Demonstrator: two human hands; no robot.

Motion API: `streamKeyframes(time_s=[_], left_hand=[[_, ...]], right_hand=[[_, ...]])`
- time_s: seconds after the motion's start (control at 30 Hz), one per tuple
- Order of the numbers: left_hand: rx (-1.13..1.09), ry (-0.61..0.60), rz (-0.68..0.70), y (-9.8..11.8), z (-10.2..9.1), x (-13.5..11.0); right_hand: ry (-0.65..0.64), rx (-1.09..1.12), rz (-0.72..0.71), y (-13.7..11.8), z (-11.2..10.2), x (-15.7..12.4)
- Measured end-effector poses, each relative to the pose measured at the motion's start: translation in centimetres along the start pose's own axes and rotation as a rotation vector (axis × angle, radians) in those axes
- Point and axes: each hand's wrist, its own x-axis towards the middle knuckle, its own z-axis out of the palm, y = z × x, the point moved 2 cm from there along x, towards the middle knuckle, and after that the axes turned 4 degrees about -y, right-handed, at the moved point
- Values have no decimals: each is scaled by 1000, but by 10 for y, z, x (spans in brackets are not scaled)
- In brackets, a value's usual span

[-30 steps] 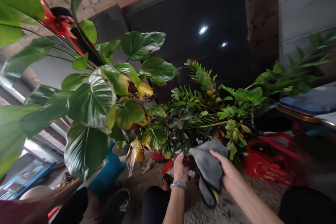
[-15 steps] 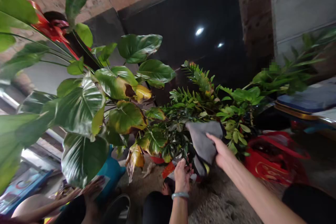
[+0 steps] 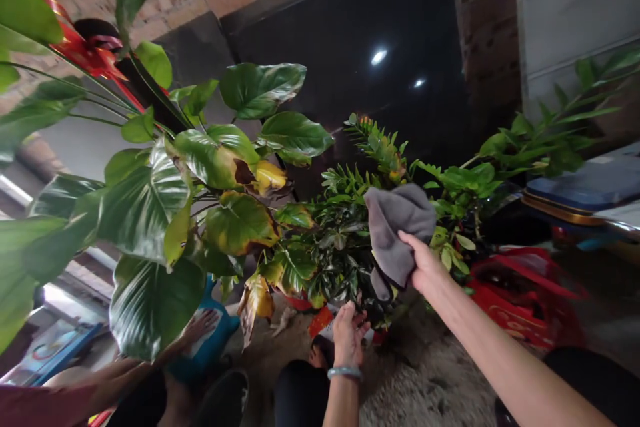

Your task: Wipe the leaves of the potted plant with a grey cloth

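One grey cloth (image 3: 400, 223) lifted higher, two hands (image 3: 425, 263), one bracelet (image 3: 345, 371)

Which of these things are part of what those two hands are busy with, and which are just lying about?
Seemingly in use:
- grey cloth, held in the right hand
- dark-leaved plant, just beyond the left hand

Seemingly just about:
- red bag, on the right
- red ribbon, upper left

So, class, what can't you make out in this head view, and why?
Head view:
Far fingers of the right hand: hidden by grey cloth.
Whether the left hand touches foliage: too small, dark.
Contents of the red bag: shadowed.
Far-left leaf: cut by frame edge.
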Motion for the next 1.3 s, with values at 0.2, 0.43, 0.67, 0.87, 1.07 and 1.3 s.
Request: streamKeyframes(time_s=[0.2,0.43,0.67,0.87,1.07,1.3], left_hand=[[-33,85,-117,3,-13,-18],[-98,-190,-316,-19,7,-90],[-213,-183,-375,-5,27,-99],[-102,-96,-203,-5,18,-85],[-8,-48,-102,0,6,-70],[145,-225,-72,-16,-4,-60]], right_hand=[[23,-147,234,81,-87,-35],[-1,-102,66,93,-98,-59],[-68,-515,-28,97,-98,-69],[-141,-788,-157,91,-101,-62],[-233,-525,-54,60,-82,-56],[-87,-305,-262,20,-59,-13]])
